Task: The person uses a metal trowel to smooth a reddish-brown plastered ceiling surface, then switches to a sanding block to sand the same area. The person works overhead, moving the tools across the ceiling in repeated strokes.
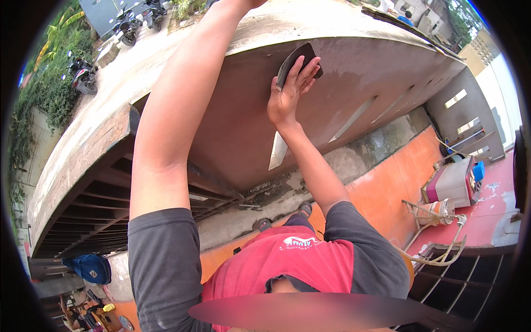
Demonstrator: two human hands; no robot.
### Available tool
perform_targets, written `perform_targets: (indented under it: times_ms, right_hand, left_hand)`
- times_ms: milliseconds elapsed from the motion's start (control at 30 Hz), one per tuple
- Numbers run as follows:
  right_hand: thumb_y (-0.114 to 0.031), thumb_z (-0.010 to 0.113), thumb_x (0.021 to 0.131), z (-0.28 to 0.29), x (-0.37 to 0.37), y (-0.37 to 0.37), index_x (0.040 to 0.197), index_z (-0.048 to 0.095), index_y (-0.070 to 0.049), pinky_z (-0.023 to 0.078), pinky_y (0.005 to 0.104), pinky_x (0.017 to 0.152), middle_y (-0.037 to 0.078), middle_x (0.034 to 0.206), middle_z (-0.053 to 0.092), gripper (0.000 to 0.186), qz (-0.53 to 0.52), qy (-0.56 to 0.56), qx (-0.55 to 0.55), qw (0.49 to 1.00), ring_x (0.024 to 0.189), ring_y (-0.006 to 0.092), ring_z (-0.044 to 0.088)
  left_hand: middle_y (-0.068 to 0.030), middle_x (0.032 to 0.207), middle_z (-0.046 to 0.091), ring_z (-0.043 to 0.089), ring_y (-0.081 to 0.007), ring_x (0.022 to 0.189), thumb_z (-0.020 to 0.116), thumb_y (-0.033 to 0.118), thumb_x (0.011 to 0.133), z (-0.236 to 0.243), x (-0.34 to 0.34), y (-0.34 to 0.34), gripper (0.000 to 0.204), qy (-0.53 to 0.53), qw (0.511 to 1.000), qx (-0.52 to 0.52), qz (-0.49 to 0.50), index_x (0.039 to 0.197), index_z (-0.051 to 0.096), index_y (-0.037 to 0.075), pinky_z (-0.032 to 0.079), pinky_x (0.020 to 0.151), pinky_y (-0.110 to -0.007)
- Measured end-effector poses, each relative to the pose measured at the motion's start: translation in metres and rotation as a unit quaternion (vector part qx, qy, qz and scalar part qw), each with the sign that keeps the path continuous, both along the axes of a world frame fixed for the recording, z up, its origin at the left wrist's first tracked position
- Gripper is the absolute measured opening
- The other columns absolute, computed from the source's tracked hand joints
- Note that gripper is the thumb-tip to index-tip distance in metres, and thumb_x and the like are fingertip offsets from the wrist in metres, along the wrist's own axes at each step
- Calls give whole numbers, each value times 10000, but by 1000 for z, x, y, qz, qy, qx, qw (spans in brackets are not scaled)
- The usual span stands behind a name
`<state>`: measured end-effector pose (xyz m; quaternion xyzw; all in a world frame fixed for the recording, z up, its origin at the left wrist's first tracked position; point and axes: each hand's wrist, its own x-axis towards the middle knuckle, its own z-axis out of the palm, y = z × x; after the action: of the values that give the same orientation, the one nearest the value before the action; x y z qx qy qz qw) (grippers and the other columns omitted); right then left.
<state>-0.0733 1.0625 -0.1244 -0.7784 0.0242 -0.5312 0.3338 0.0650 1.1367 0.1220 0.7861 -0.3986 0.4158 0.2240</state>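
Observation:
My right hand [293, 88] is raised against the brown plastered wall [243, 122], gripping a dark, curved sheet [291, 62] that looks like sandpaper. The thumb is on its near side, and the fingers lie over its face. The sheet's upper corner comes close to the wall's top edge. My left arm [182, 99] reaches up over the pale top of the wall. Only a sliver of my left hand [251, 2] shows at the upper border; its fingers are out of the picture.
A slatted metal gate [105, 193] adjoins the wall on the left. Below lies an orange floor [381, 177]. At right stand a bucket [440, 212], a pale tubular frame [442, 257] and a white-and-maroon box [451, 182]. Motorbikes [127, 26] are parked beyond the wall.

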Motion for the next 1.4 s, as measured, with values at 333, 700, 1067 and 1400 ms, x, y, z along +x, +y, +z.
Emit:
perform_targets:
  times_ms: [333, 700, 1067, 1400]
  right_hand:
    - [-318, 423, 1080, 34, 14, -32, 1690, 75, -110, -52, 667, 1226, 246, 1740, -82, 732, -48, -25, 90, 994, 1593, 495, -55]
    - [-359, 410, 1107, 54, 18, -76, 1693, 88, -118, -28, 683, 1223, 206, 1752, -69, 710, -57, -38, 117, 991, 1603, 461, -65]
    - [-314, 495, 1066, 48, 11, -31, 1684, 172, -111, -52, 687, 1210, 268, 1736, -42, 727, 4, -58, 13, 998, 1589, 508, -62]
    - [-325, 517, 1023, 8, -1, 14, 1686, 181, -127, -74, 647, 1222, 273, 1738, -18, 770, -2, -6, -108, 994, 1606, 468, -52]
  left_hand:
    - [-201, 926, 747, 722, -394, 895, 619, 298, 973, 5, -2, 5, 453, 10, 999, -4, -36, 1349, 603, 45, 557, 831, -503]
    - [-227, 922, 745, 724, -415, 891, 626, 378, 984, 3, -1, 4, 347, 13, 1000, -15, -16, 1074, 700, 51, 555, 822, -522]
    - [-211, 874, 740, 721, -408, 869, 612, 340, 991, 2, 6, 4, 309, 30, 999, -6, -30, 999, 671, 36, 548, 814, -516]
    - [-220, 897, 740, 719, -404, 886, 607, 342, 990, -5, 16, -10, 303, 13, 1000, -2, -24, 1029, 668, 47, 547, 817, -514]
